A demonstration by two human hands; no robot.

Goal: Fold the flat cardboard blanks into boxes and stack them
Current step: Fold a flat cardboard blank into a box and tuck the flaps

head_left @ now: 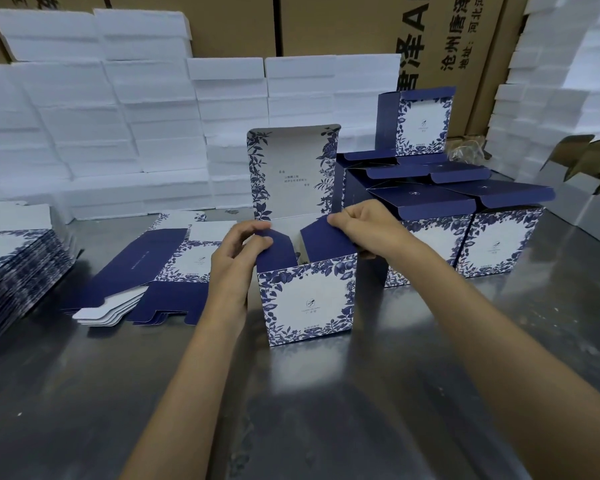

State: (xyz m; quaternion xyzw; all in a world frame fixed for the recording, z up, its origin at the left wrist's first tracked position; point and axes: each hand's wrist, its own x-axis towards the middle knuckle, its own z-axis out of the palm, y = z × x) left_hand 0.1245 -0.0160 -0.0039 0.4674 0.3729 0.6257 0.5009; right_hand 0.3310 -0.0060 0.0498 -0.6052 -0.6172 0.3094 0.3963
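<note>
A blue-and-white floral box [309,299] stands upright on the steel table in front of me, its tall lid flap [291,171] raised at the back. My left hand [238,252] pinches the left navy side flap at the box's top. My right hand [364,225] pinches the right navy side flap. Both flaps lean inward over the open top. Flat blanks [160,271] lie spread to the left of the box, and a thick pile of blanks [18,261] sits at the far left. Several folded boxes [465,230] stand grouped at the right, one box [418,121] on top.
White foam blocks [118,126] are stacked along the back and at the right. Brown shipping cartons [361,26] stand behind them. Open grey cartons [582,161] sit at the far right. Bare steel table [291,393] stretches toward me.
</note>
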